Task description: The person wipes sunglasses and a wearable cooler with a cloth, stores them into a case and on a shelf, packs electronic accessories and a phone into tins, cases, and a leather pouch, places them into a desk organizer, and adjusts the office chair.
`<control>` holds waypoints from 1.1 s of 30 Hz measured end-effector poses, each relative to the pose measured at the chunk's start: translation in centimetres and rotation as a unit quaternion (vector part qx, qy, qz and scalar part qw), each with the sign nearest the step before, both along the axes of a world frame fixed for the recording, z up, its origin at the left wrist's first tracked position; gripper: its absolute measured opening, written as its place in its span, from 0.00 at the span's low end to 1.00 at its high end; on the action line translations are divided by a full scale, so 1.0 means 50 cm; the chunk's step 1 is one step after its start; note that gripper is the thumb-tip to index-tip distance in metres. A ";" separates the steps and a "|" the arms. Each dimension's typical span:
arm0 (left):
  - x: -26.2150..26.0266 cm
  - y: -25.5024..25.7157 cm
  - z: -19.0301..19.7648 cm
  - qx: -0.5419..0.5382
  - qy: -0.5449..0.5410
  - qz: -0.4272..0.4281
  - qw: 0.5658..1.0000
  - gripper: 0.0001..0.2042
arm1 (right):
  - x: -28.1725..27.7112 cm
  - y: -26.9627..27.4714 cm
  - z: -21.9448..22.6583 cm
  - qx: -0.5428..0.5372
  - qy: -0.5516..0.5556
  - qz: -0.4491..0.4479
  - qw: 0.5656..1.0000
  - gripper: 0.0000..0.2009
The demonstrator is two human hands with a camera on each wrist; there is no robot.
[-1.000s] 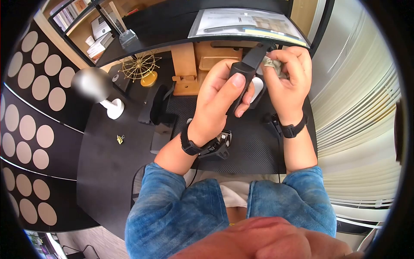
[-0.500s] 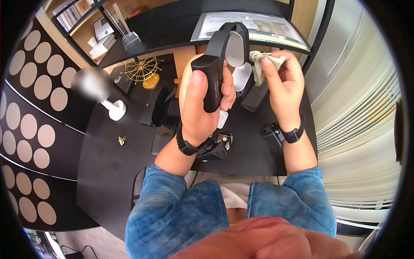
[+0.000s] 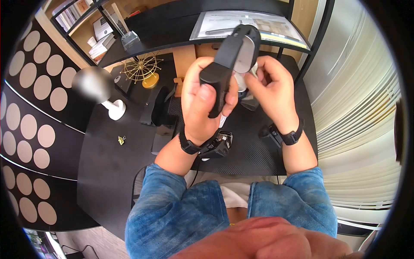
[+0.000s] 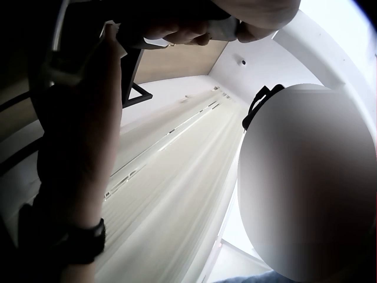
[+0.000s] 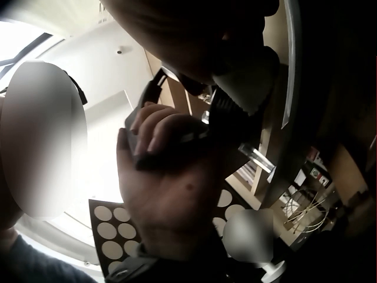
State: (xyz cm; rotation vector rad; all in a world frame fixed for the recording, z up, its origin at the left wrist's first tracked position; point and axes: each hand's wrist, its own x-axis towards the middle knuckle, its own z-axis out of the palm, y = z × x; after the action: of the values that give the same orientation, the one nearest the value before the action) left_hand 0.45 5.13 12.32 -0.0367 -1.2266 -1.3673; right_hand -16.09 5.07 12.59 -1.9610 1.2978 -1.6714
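Observation:
My left hand [image 3: 200,97] grips the thick black lower block of a black device [image 3: 222,69], thumb pressed along its near face and fingers wrapped round the far side. From this block a wide arm bends upward to a head with a grey oval pad [image 3: 245,55]. My right hand [image 3: 274,86] pinches a pale cloth [image 3: 254,69] against the device, just below the head; its fingers hide most of the cloth. In the right wrist view the cloth [image 5: 250,88] shows a zigzag edge, beside the left hand [image 5: 177,188] on the device. Both hands are above the desk.
A shelf ahead carries papers in a clear sleeve [image 3: 254,26]. On the black desk [image 3: 108,181] stand a white lamp [image 3: 115,110], a gold wheel ornament [image 3: 142,69] and a small clip [image 3: 122,140]. Blinds [image 3: 358,129] hang at the right.
The right hand has brought the cloth leftward from beside the device onto it. The device swung left and upright, then tilted back rightward in the left hand's hold.

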 end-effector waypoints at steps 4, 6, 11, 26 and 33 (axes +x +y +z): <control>-0.002 0.002 -0.002 -0.052 -0.045 -0.007 0.998 0.27 | -0.026 -0.026 -0.009 -0.012 0.013 -0.033 0.999 0.08; -0.004 0.003 -0.003 -0.037 -0.032 0.006 0.999 0.29 | -0.022 -0.022 -0.007 0.001 0.010 -0.002 1.000 0.08; -0.001 0.003 -0.001 -0.040 0.021 0.045 0.998 0.34 | -0.021 -0.035 -0.018 -0.015 -0.047 -0.010 0.999 0.08; 0.011 -0.013 0.005 -0.045 0.076 0.066 0.994 0.34 | 0.005 -0.005 0.001 0.172 -0.308 0.326 0.877 0.24; 0.019 -0.014 0.005 -0.068 0.059 0.097 0.991 0.33 | 0.010 0.014 -0.004 0.229 -0.245 0.375 0.864 0.28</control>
State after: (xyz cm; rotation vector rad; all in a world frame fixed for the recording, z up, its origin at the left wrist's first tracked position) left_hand 1.38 4.43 12.58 -0.0913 -1.1904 -1.0969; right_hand -15.61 5.79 12.40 -1.3503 0.5422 -1.1902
